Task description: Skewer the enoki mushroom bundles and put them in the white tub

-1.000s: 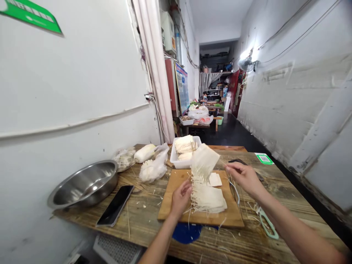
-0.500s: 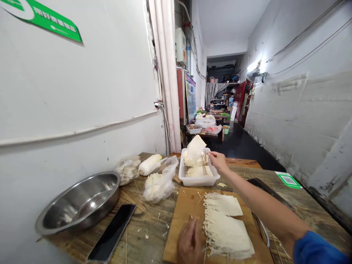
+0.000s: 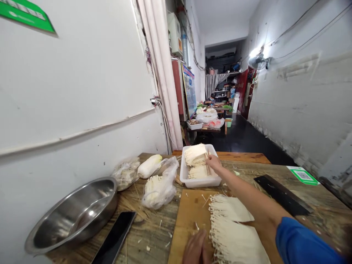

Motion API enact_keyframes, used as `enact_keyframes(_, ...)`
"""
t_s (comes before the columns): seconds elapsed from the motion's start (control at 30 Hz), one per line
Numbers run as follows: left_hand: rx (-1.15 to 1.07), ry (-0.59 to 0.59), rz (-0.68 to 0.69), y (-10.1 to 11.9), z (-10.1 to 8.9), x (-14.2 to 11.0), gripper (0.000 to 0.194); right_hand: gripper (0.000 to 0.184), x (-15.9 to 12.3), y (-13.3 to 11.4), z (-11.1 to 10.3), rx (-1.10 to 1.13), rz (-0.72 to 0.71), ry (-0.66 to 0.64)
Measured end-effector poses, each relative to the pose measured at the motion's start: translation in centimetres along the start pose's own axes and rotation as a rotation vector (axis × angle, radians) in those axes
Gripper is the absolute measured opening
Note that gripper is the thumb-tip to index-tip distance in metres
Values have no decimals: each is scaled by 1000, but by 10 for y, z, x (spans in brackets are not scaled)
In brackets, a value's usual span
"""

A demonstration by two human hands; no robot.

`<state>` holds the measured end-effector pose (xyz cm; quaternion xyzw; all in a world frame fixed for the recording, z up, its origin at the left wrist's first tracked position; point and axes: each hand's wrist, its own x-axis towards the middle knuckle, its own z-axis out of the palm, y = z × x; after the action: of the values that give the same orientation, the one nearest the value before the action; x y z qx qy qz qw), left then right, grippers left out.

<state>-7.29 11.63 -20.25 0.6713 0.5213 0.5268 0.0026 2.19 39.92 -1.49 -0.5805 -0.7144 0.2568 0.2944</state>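
My right hand (image 3: pixel 213 162) reaches into the white plastic tray (image 3: pixel 200 182) and pinches the skewer ends of a flat sheet of enoki mushrooms (image 3: pixel 194 154) lying on the stack there. My left hand (image 3: pixel 195 249) rests flat, fingers out, on the wooden cutting board (image 3: pixel 190 215) at the bottom edge, just left of two fanned sheets of enoki mushrooms (image 3: pixel 233 229). Only part of that hand shows.
A steel bowl (image 3: pixel 72 212) and a black phone (image 3: pixel 114 238) lie at the left. Bagged enoki (image 3: pixel 159 185) and a white packet (image 3: pixel 149 165) sit behind the board. A black cleaver (image 3: pixel 280 195) and a green card (image 3: pixel 302 175) lie right. A person works far down the corridor.
My right hand carried a skewered mushroom sheet from above the board to the white tray and lowered it onto the stack. My left hand stayed on the board. The view shifted closer.
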Motion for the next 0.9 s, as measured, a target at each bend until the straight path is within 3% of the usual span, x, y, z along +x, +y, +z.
enact_keyframes(0.1,4,20,-129,23,-10,5,40,27,-34,33,-48,-92,-73,-25)
enact_keyframes(0.2,1,-33,-201,46,-25,16,35,21,-97,83,-110,-190,-59,-45)
enact_keyframes(0.27,49,-107,-180,60,-33,28,37,20,-149,114,-145,-279,1,-33)
enact_keyframes(0.33,87,-177,-75,73,-37,41,39,23,-199,136,-165,-370,63,-27)
enact_keyframes(0.43,125,-384,147,93,-34,58,48,22,-254,153,-167,-461,105,-74)
enact_keyframes(0.53,184,-634,292,105,-22,72,62,20,-276,158,-150,-511,125,-116)
enact_keyframes(0.7,232,-854,321,112,3,91,73,29,-269,159,-127,-565,243,-125)
enact_keyframes(0.9,258,-1019,291,119,17,108,72,30,-255,159,-124,-570,325,-142)
